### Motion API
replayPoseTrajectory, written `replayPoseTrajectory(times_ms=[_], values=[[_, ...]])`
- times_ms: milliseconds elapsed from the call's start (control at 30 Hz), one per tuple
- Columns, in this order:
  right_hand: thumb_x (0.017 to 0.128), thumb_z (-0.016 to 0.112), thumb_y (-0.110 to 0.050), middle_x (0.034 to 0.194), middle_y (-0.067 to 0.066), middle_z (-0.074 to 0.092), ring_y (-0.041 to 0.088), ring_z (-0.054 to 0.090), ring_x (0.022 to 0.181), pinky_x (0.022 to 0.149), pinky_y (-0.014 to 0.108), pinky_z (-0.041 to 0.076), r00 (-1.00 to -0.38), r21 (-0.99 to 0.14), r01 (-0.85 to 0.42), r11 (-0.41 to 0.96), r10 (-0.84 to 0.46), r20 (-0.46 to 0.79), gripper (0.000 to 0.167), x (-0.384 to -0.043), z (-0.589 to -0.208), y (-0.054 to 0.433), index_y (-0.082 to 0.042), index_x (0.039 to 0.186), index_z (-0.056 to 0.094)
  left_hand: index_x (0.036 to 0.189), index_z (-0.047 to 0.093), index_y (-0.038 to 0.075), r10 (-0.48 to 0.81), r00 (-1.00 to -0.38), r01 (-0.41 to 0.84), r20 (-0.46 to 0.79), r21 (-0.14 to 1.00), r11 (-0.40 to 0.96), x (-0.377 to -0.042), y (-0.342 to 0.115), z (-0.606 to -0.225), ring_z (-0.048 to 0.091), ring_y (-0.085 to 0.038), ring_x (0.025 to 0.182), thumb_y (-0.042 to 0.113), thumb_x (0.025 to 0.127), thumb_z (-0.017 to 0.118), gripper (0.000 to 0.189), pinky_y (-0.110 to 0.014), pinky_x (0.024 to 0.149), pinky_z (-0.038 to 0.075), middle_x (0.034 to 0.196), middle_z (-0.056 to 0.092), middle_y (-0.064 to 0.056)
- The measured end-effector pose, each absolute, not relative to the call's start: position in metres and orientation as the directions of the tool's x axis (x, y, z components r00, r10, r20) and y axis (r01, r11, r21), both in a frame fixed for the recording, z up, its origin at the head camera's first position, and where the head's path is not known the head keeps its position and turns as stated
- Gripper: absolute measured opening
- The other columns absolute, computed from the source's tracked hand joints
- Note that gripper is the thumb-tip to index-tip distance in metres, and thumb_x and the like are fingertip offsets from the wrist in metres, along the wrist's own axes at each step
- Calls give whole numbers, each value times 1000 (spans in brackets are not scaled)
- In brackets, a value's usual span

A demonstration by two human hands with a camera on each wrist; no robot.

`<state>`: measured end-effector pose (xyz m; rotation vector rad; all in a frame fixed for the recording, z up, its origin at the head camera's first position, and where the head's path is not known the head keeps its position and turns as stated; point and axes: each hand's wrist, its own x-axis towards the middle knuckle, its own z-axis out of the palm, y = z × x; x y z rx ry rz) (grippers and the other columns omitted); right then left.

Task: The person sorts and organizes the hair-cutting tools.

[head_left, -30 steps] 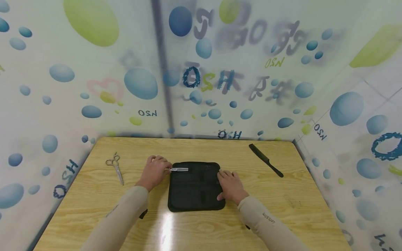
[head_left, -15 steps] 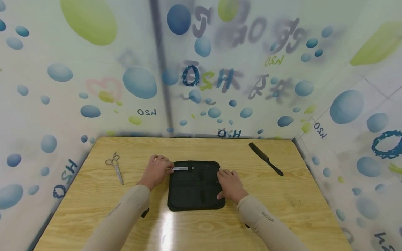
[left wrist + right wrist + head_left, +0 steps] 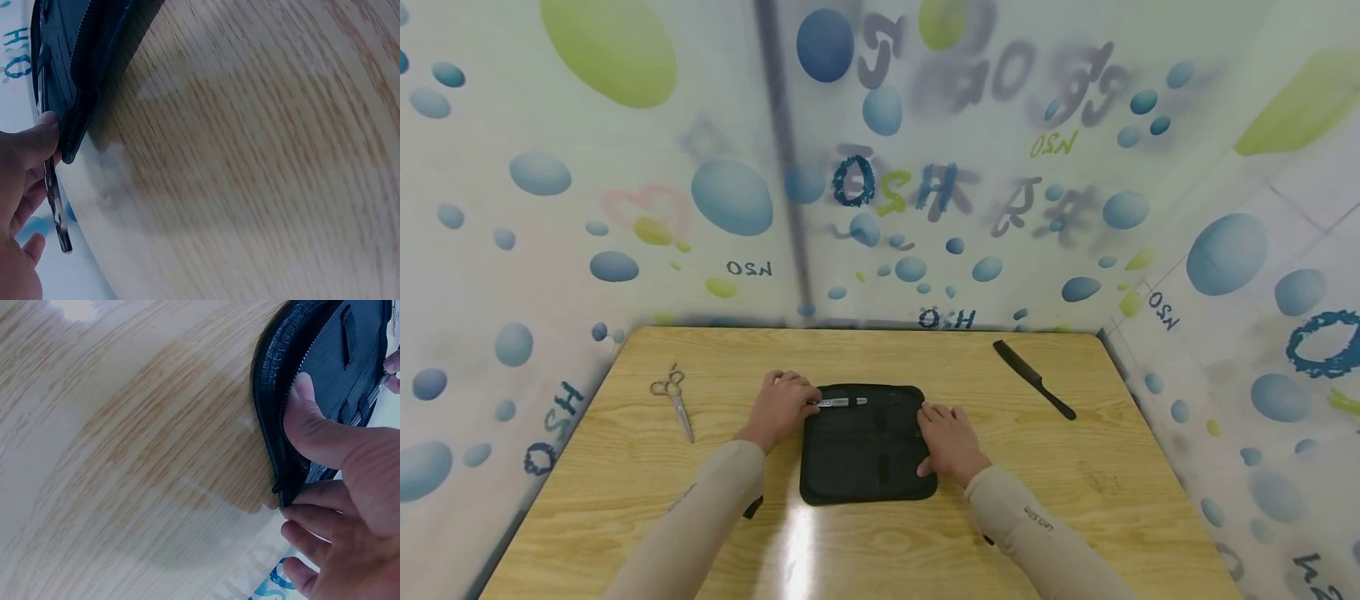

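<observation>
A black zip case (image 3: 842, 458) lies open on the table, its inner side up with elastic loops showing. My left hand (image 3: 782, 406) pinches one end of a slim silver straight razor (image 3: 835, 403) at the case's upper left corner. The razor's other end runs under a dark loop of the case. In the left wrist view, the thumb presses on the razor and its metal tail (image 3: 58, 219) sticks out beyond the fingers. My right hand (image 3: 951, 442) grips the case's right edge; in the right wrist view its thumb (image 3: 303, 403) lies inside the zip, with fingers outside.
Silver scissors (image 3: 677, 402) lie at the left of the wooden table (image 3: 1060, 500). A black comb (image 3: 1033, 379) with a handle lies at the back right. Printed walls (image 3: 880, 250) stand close behind the table and at both sides.
My left hand has moved right, sliding the razor along the case and under the loop, so its tip now shows beyond it. The right hand keeps its grip on the edge.
</observation>
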<state>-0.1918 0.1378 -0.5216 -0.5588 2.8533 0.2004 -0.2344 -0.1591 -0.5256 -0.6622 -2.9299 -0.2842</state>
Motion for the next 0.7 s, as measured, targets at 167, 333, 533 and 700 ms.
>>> replayPoseTrajectory(times_ms=[167,333,533,700], values=[[68,83,-54,154,6,42,23,41,138,106,43,35,-904,97,-383,919,-351,-245,98,-192,-521,137,-10,146,44,97,75,21,417,-895,440,159,158,884,-236,-156,-525,60,-23,108,24,87,73,11,-53,105,38,103,72,1],[68,82,-54,154,6,41,23,40,138,107,43,34,-904,96,-379,920,-346,-252,98,-193,-522,137,-10,147,44,97,75,21,425,-891,447,160,143,883,-238,-154,-527,60,-23,108,24,87,73,11,-53,105,38,103,72,2],[67,83,-54,154,5,42,23,41,138,107,42,34,-905,100,-378,920,-344,-249,98,-192,-524,136,-10,146,44,97,75,22,433,-889,452,151,132,882,-240,-152,-531,60,-22,108,25,87,73,11,-52,105,38,102,73,3],[67,83,-53,154,6,42,24,41,138,106,42,34,-906,98,-376,921,-344,-247,98,-192,-523,136,-10,146,44,97,75,23,435,-888,453,147,127,882,-242,-150,-533,60,-22,109,25,87,73,10,-52,105,38,102,73,3]])
